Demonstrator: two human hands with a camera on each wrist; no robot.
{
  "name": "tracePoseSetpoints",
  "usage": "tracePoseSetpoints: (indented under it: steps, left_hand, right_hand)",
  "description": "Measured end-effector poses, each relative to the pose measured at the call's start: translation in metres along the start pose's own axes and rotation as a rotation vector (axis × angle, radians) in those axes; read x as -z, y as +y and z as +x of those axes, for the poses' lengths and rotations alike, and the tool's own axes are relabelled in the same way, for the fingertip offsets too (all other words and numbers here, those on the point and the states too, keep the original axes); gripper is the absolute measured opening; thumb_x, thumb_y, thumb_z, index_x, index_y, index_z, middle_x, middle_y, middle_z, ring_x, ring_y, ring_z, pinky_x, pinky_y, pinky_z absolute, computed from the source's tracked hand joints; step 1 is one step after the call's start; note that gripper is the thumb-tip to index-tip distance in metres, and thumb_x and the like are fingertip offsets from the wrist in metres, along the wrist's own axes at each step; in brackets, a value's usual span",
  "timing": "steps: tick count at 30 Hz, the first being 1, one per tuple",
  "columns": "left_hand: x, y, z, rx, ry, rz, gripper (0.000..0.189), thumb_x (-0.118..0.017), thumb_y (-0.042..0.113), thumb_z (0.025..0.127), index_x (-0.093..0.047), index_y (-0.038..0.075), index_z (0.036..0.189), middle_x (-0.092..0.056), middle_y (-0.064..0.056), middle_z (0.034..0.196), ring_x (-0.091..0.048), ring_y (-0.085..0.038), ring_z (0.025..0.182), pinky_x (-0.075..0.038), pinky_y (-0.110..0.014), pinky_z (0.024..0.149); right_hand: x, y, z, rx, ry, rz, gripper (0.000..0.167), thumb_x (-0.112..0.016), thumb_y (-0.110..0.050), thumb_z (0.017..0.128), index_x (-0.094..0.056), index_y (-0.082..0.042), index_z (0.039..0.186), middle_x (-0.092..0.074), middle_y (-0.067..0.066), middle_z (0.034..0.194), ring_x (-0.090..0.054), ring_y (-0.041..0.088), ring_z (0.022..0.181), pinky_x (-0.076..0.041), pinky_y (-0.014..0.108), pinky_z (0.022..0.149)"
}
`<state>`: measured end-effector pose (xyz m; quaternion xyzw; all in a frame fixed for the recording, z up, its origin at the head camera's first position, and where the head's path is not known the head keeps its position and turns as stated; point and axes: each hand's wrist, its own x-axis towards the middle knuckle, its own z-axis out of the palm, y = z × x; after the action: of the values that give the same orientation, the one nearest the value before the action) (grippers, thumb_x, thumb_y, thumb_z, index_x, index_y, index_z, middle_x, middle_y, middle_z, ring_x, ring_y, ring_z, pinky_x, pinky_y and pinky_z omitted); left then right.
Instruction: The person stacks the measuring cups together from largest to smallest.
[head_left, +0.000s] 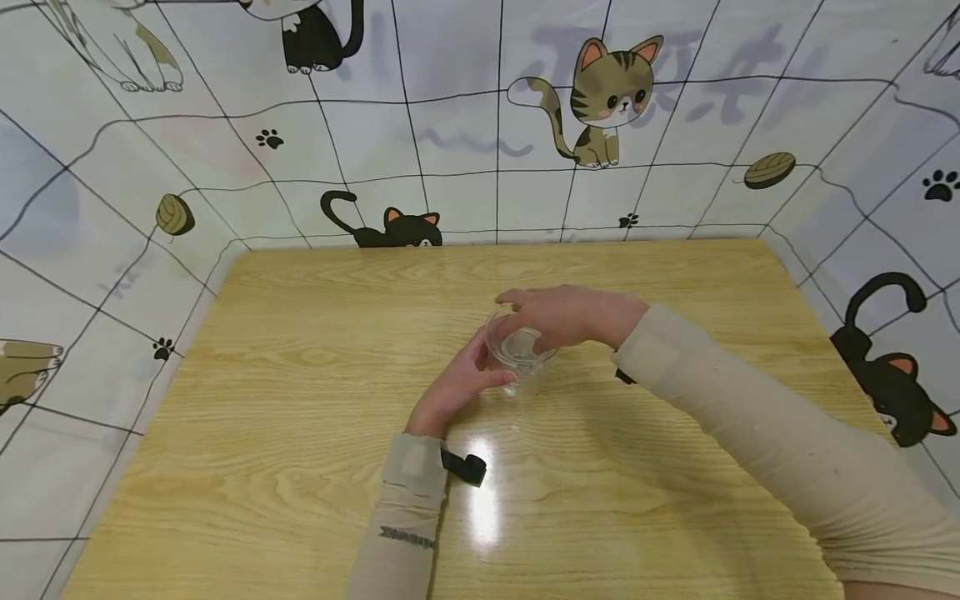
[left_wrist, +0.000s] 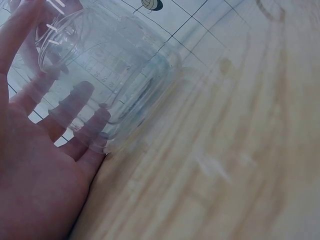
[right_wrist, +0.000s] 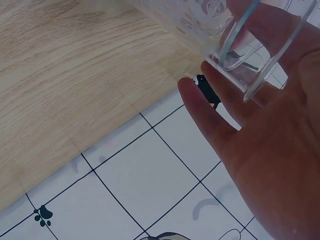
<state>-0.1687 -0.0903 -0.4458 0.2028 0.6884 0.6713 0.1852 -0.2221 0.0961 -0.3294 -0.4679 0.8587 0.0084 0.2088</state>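
Observation:
A clear, see-through measuring cup (head_left: 519, 346) stands on the table near its middle. Faint graduation marks show on its wall in the left wrist view, where the cup (left_wrist: 112, 60) appears blurred. My left hand (head_left: 459, 379) holds the cup low on its left side, fingers curved behind it and thumb across the near side. From above, my right hand (head_left: 573, 317) grips the cup's rim, with some fingers over the far edge. In the right wrist view, two fingers (right_wrist: 205, 112) stretch out beyond the clear rim (right_wrist: 232, 80). Whether a separate lid is there, I cannot tell.
The wood-grain table (head_left: 300, 375) reaches a back edge against a white cloth (head_left: 465, 200) printed with cats and grid lines. The cloth also rises at both sides. A black strap (head_left: 465, 468) sits on the left wrist. Glare lies on the tabletop.

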Motion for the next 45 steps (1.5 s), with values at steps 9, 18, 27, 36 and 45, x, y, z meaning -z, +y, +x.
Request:
tracePoseSetpoints:
  steps: [9,18,27,36,45]
  left_hand:
    - [0.001,-0.002,0.001,0.008,-0.005,0.001,0.076,-0.067,0.023,0.08,-0.021,0.035,0.139,-0.027,0.009,0.141,-0.026,-0.01,0.129,-0.022,-0.036,0.103]
    - [0.002,-0.002,0.002,0.023,-0.014,-0.043,0.085,-0.068,0.021,0.08,-0.012,0.023,0.144,-0.021,0.009,0.144,-0.022,-0.009,0.13,-0.02,-0.037,0.104]
    - [0.001,-0.001,0.002,0.013,-0.01,-0.081,0.079,-0.068,0.017,0.08,-0.02,0.032,0.14,-0.024,0.009,0.143,-0.019,-0.004,0.13,-0.014,-0.034,0.106]
    - [0.003,-0.001,0.002,-0.018,-0.022,-0.106,0.079,-0.065,0.008,0.081,-0.018,0.028,0.142,-0.023,0.006,0.145,-0.017,-0.004,0.131,-0.01,-0.035,0.106]
    - [-0.001,0.0,0.0,-0.111,-0.031,-0.124,0.076,-0.061,0.021,0.085,-0.013,0.02,0.144,-0.017,-0.004,0.147,-0.013,-0.014,0.134,-0.01,-0.036,0.107]
  right_hand:
    - [0.001,0.0,-0.001,0.023,0.023,0.024,0.052,-0.07,-0.012,0.077,-0.053,-0.027,0.124,-0.022,0.009,0.144,-0.041,0.026,0.119,-0.044,0.044,0.083]
    - [-0.005,0.005,-0.002,0.007,0.074,0.038,0.052,-0.071,-0.015,0.077,-0.053,-0.031,0.123,-0.02,0.006,0.145,-0.041,0.024,0.119,-0.044,0.045,0.082]
    - [-0.017,0.015,-0.013,-0.042,0.207,0.105,0.047,-0.061,-0.03,0.085,-0.048,-0.021,0.129,-0.026,0.005,0.143,-0.038,0.026,0.122,-0.037,0.046,0.092]
    - [-0.028,0.026,-0.027,-0.131,0.389,0.181,0.049,-0.054,-0.04,0.087,-0.043,-0.022,0.132,-0.042,-0.002,0.133,-0.043,0.018,0.118,-0.036,0.042,0.093]
    - [-0.043,0.046,-0.042,-0.272,0.518,0.234,0.061,-0.048,-0.049,0.087,-0.031,-0.021,0.138,-0.043,0.004,0.132,-0.04,0.023,0.12,-0.033,0.045,0.094]
